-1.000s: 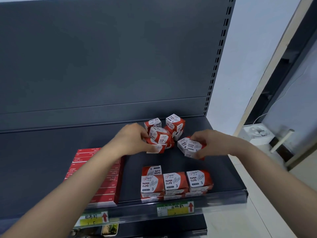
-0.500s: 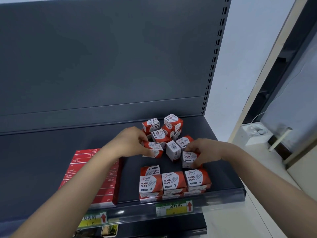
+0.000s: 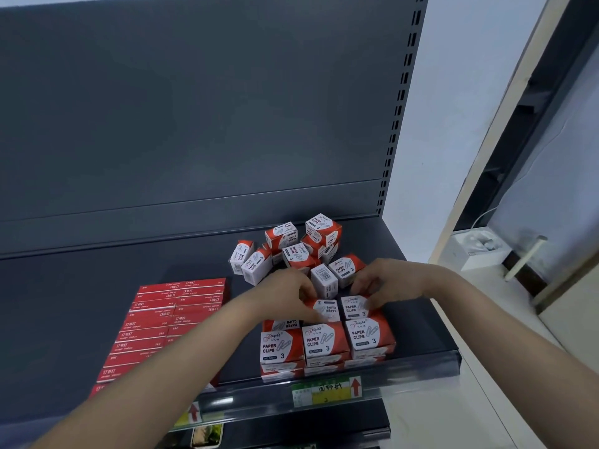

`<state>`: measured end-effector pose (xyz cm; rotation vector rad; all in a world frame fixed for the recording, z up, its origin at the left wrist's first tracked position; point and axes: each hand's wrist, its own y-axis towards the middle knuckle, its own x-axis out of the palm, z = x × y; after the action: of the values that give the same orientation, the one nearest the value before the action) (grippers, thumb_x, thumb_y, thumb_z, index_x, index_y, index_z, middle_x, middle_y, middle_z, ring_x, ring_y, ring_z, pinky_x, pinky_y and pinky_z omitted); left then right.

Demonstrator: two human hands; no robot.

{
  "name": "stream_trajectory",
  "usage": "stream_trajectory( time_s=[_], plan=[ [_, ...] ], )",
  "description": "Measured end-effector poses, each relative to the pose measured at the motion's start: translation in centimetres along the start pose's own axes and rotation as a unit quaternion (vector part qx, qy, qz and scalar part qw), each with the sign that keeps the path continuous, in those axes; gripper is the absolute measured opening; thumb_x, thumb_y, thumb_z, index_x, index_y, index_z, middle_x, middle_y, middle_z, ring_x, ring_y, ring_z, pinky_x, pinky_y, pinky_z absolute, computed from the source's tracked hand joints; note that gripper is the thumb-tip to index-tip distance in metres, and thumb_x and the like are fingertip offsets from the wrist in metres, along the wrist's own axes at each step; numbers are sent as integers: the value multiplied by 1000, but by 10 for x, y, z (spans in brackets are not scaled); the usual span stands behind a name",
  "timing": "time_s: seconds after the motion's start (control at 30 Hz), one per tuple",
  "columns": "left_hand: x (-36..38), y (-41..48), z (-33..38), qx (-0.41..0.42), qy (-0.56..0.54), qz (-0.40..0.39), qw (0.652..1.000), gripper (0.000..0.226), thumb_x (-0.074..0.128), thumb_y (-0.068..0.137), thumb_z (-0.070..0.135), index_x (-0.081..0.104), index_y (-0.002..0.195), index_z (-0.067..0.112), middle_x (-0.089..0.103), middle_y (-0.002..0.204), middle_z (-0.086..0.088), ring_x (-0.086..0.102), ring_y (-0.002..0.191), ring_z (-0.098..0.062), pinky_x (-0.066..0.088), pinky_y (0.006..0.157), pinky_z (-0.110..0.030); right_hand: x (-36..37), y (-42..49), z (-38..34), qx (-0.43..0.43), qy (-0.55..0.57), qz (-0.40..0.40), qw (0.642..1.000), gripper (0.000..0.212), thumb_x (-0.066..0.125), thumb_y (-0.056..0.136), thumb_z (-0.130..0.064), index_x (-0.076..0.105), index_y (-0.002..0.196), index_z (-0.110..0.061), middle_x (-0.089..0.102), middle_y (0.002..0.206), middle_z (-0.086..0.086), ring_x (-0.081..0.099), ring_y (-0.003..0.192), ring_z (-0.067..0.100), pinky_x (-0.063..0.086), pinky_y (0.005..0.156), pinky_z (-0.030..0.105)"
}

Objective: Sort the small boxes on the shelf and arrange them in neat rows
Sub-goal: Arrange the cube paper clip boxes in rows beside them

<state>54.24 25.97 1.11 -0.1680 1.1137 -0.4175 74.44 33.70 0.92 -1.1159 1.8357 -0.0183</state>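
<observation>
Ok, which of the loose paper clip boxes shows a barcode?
The box standing just behind the gap between the left hand and right hand; the others show red-and-white label faces.

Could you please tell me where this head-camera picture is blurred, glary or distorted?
Head view: motion smears the left hand, its centre box, the right hand and its end box; front-row boxes read sharp; price rail carries glare streaks; wide-angle lens tilts the shelf upright.

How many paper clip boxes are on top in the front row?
3, side by side at the shelf front: left box, middle box, right box. Lower boxes beneath them are partly hidden.
</observation>
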Motion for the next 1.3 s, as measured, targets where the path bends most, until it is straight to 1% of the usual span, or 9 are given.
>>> stream_trajectory(
  time_s=[0.3,0.37,0.43,0.53,0.63,0.8,1.03,1.13,1.3],
  plan=[
    [-1,1,-10,51,-36,-54,997,28,60,90,26,66,114,14,67,114,2,62,102,-9,51,94,-29,7,1,-5,-4,-10,-3,1000,20,61,88,-17,67,106,-12,67,114,3,63,101,14,53,89,28],
    [-8,-1,-12,68,-34,22,997,24,61,89,25,68,109,13,68,107,3,62,96,-9,50,88,-24,5,2,-11,-9,-50,64,997,17,62,87,-22,67,101,-14,68,106,0,61,91,9,52,83,23],
    [-18,0,-19,54,-39,155,986,22,67,85,27,69,100,12,68,96,3,62,87,-10,49,80,-23,3,3,-20,-24,-51,169,984,16,68,83,-28,64,95,-18,63,92,-7,56,80,4,46,70,15],
    [-32,7,-29,0,29,265,964,32,73,77,36,63,97,13,62,90,3,58,84,-16,48,76,-30,1,9,-36,-48,-34,214,975,34,76,75,-31,52,99,-26,58,100,-10,57,91,9,46,71,16],
    [-32,16,-26,-6,95,238,967,43,73,75,42,59,101,11,61,99,-2,57,92,-21,42,72,-29,6,22,-46,-42,-113,177,977,56,77,71,-35,48,117,-25,54,119,-6,51,107,13,48,87,28],
    [-24,27,-22,-4,107,218,970,44,73,73,43,58,101,13,62,106,-5,56,96,-21,43,73,-29,12,33,-47,-34,-132,143,980,65,74,74,-31,40,129,-22,53,128,1,50,118,21,45,93,34],
    [-25,21,-31,-31,101,175,979,47,75,67,41,62,102,14,53,108,-3,50,102,-19,46,82,-30,14,28,-41,-54,-123,169,976,54,69,78,-34,44,124,-24,54,122,0,52,111,20,47,89,33],
    [-37,6,-31,-35,49,178,982,48,77,67,36,60,109,19,51,110,3,50,101,-13,43,85,-25,10,23,-44,-72,-86,194,975,51,66,81,-36,47,127,-24,53,125,0,50,114,18,47,94,35],
    [-51,-20,-39,-15,-64,92,994,54,81,68,20,60,117,29,57,117,10,56,100,-7,44,82,-19,7,14,-49,-77,33,153,985,40,74,77,-29,52,110,-25,57,118,-5,56,107,11,53,88,28]
  ],
)
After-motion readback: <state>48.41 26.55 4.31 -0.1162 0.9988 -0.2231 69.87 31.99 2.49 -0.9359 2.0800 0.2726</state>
